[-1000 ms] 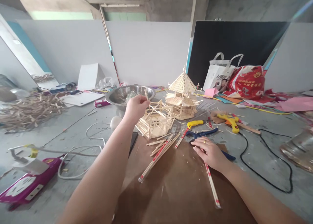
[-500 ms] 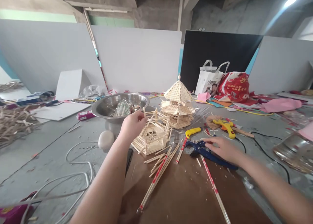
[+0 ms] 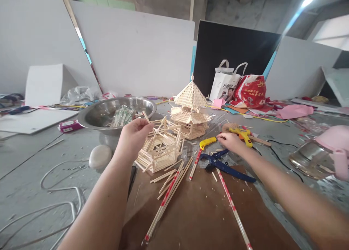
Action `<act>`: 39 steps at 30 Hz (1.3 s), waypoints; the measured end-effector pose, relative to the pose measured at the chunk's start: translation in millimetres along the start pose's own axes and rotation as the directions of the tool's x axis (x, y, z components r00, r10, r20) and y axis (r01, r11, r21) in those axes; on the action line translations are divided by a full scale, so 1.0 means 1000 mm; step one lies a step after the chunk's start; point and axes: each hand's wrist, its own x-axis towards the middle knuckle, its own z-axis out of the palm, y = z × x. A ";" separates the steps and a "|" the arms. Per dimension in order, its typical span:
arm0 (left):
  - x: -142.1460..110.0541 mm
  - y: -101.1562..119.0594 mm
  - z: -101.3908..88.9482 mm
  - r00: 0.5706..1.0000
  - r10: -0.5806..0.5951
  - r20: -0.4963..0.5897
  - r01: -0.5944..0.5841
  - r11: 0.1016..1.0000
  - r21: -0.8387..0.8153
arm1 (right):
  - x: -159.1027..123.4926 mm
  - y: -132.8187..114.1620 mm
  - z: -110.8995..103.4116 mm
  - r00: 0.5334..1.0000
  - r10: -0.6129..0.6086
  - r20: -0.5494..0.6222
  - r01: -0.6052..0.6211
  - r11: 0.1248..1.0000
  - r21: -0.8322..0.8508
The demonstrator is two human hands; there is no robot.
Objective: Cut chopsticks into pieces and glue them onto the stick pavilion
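My left hand [image 3: 133, 137] pinches a short wooden stick [image 3: 145, 116], which points up beside an open stick-built frame [image 3: 160, 148]. The hand is at the frame's left rear edge. Behind it stands a stick pavilion [image 3: 191, 108] with a pointed, tiered roof. My right hand [image 3: 231, 141] is closed at the dark end of a yellow-handled tool [image 3: 207, 143]; whether it grips that end is hidden. A blue plier-like cutter [image 3: 226, 166] lies just in front of the right hand, untouched. A yellow glue gun [image 3: 245, 136] rests behind that hand.
Loose sticks [image 3: 174, 181] and a red-marked packet of sticks [image 3: 231, 202] lie on a brown board [image 3: 191, 213]. A steel basin [image 3: 89, 121] and a pale rounded object [image 3: 100, 157] stand left. A clear pitcher [image 3: 311, 162] sits right; bags [image 3: 249, 92] stand behind.
My right hand has left the blue cutter and moved back to the yellow-handled tool's end. My left hand keeps the stick by the frame. The view has shifted right.
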 end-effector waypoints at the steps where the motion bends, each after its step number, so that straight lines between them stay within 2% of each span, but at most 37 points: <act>1: 0.001 0.000 -0.001 0.999 -0.023 -0.028 0.022 0.999 -0.024 | -0.002 -0.013 0.001 0.999 -0.036 0.002 0.035 0.999 0.025; 3: 0.002 -0.002 -0.004 0.996 -0.062 -0.071 0.059 0.997 -0.048 | -0.008 -0.044 0.003 0.984 -0.165 -0.065 0.172 0.976 0.132; 6: 0.005 -0.008 -0.007 0.993 -0.095 -0.074 0.091 0.994 -0.055 | -0.014 -0.089 0.003 0.925 -0.369 -0.088 0.379 0.886 0.266; 7: 0.005 -0.009 -0.007 0.993 -0.100 -0.058 0.097 0.994 -0.046 | -0.014 -0.101 0.003 0.916 -0.386 -0.105 0.399 0.865 0.304; 9: 0.005 -0.011 -0.007 0.995 -0.100 -0.021 0.100 0.995 -0.006 | -0.013 -0.119 0.004 0.902 -0.428 -0.060 0.421 0.837 0.349; 12: 0.004 -0.012 -0.005 0.995 -0.093 0.048 0.091 0.995 0.037 | -0.009 -0.133 0.008 0.878 -0.476 0.047 0.442 0.846 0.299; 14: 0.003 -0.013 -0.003 0.989 -0.103 0.111 0.102 0.995 0.018 | -0.006 -0.138 0.011 0.873 -0.481 0.082 0.449 0.858 0.249; 19: 0.000 -0.014 0.002 0.968 -0.116 0.223 0.112 0.993 0.030 | -0.001 -0.148 0.014 0.884 -0.463 0.071 0.449 0.881 0.152; 24: -0.004 -0.006 0.002 0.931 -0.196 0.307 0.166 0.979 0.121 | -0.004 -0.149 0.005 0.876 -0.474 0.089 0.457 0.875 0.161; 32: -0.005 0.001 -0.004 0.867 -0.175 0.466 0.063 0.967 0.246 | -0.024 -0.150 -0.002 0.880 -0.462 0.113 0.438 0.880 0.185; 35: -0.004 -0.001 -0.006 0.869 -0.150 0.471 0.051 0.975 0.218 | -0.031 -0.148 -0.007 0.892 -0.439 0.107 0.407 0.883 0.234; 39: -0.002 -0.003 -0.007 0.917 -0.147 0.370 0.076 0.977 0.199 | -0.036 -0.123 -0.021 0.917 -0.395 0.055 0.362 0.882 0.301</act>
